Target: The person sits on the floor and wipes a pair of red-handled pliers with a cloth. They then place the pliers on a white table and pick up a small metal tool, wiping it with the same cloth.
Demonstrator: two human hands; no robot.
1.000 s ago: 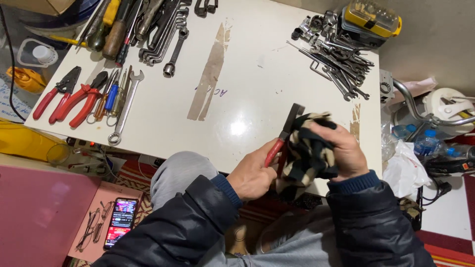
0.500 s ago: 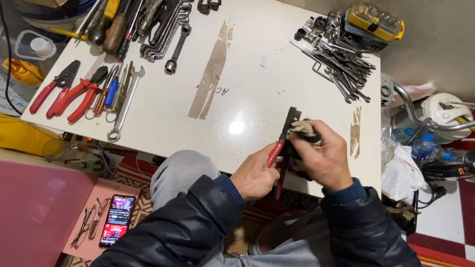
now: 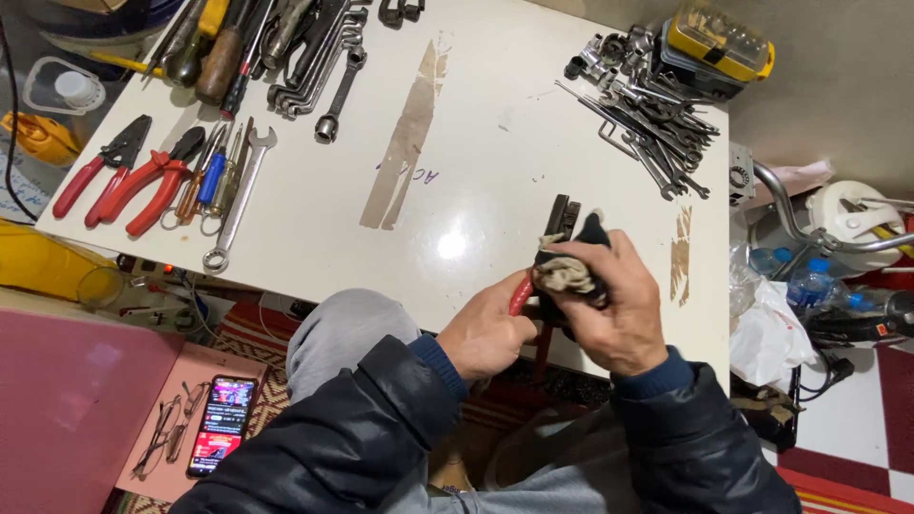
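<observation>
Jacket: dark navy, smooth and slightly shiny, padded, with creased sleeves running to both wrists.
Cuffs: blue ribbed knit shows at each wrist, under the jacket sleeves.
Trousers: light grey soft fabric, over the knee at near left and the lap at near right.
Left hand (image 3: 487,335): bare, no glove or ring seen.
Right hand (image 3: 614,309): bare, no glove.

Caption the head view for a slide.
Left hand holds red-handled pliers while right hand presses a rag around them.
</observation>
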